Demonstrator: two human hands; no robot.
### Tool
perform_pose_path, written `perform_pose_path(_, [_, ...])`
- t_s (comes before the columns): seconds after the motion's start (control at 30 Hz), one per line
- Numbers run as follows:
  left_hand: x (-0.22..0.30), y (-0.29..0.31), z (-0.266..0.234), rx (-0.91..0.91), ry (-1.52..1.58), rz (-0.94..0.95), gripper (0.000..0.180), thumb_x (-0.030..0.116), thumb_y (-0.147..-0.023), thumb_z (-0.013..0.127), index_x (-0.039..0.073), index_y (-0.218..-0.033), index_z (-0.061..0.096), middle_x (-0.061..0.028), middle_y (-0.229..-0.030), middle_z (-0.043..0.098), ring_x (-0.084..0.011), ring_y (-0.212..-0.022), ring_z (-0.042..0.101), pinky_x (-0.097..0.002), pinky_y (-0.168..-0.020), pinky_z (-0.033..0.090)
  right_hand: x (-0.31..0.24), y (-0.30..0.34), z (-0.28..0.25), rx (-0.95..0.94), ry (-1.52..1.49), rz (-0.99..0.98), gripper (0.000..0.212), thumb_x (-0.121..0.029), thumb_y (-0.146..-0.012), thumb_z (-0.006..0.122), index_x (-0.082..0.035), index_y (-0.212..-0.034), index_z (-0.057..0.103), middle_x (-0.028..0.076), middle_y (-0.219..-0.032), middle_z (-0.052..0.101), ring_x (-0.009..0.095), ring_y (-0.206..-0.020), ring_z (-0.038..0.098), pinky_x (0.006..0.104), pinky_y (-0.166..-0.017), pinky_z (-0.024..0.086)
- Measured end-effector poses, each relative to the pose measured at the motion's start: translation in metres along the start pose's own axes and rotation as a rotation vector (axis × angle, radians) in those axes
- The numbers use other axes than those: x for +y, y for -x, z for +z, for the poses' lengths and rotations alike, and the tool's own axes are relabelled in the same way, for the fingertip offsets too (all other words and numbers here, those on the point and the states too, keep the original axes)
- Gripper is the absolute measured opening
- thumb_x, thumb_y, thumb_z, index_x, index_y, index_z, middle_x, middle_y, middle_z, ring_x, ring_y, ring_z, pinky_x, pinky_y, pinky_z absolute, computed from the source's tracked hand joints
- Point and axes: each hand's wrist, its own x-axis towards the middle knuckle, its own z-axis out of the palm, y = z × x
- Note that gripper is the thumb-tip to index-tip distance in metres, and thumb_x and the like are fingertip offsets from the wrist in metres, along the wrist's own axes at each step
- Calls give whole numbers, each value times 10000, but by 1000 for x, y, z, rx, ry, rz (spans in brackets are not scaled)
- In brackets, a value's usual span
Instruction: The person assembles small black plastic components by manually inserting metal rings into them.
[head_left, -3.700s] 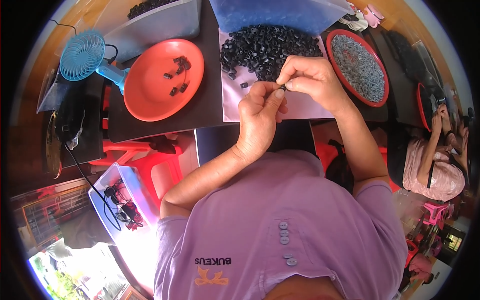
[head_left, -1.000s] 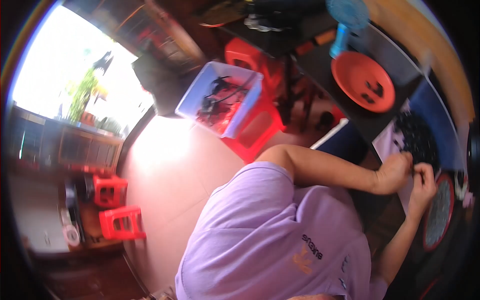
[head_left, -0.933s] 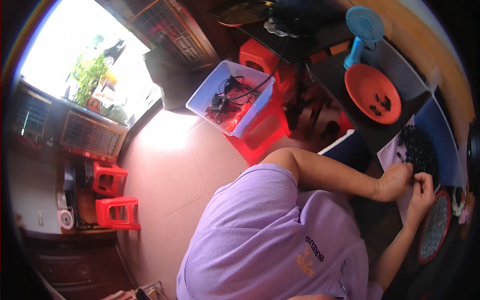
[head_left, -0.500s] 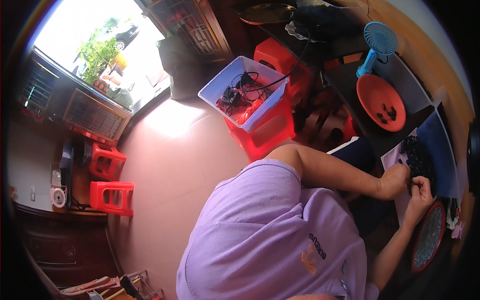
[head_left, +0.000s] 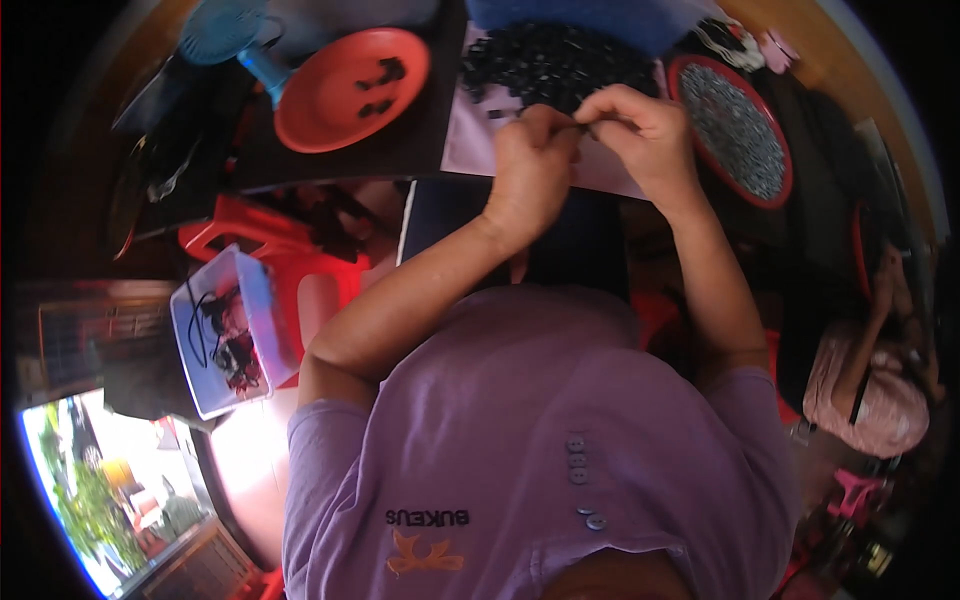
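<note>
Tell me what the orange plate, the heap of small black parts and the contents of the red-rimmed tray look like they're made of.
Orange plate: likely plastic; even colour, smooth, softly glossy, thin moulded rim.
Heap of small black parts: probably moulded plastic or rubber; uniform dull black, too blurred to be sure.
Contents of the red-rimmed tray: tiny grey pieces with a faint glint, possibly metal; the rim looks plastic.
Left hand and right hand pinch something small.
</note>
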Motion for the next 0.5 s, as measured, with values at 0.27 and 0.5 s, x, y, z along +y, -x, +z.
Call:
perform_pose_path(0.27, [0,3,1,-51,-17,22,122,53,-897,580,-59,-911,628,-88,-699,631,-131,-583,580,-277,-530,468,-11,-3,-4,-54,94,-109,246,129,-717,538,-27,-860,664,77,-772,695,182,-682,683,281,-600,517])
perform_pose_path(0.5, [-5,7,1,-4,9,52,96,35,-904,587,-58,-891,609,-82,-691,622,-129,-592,582,-281,-530,473,-7,-4,-1,-89,96,-132,249,122,-687,531,-60,-832,621,65,-779,664,241,-669,657,332,-573,509])
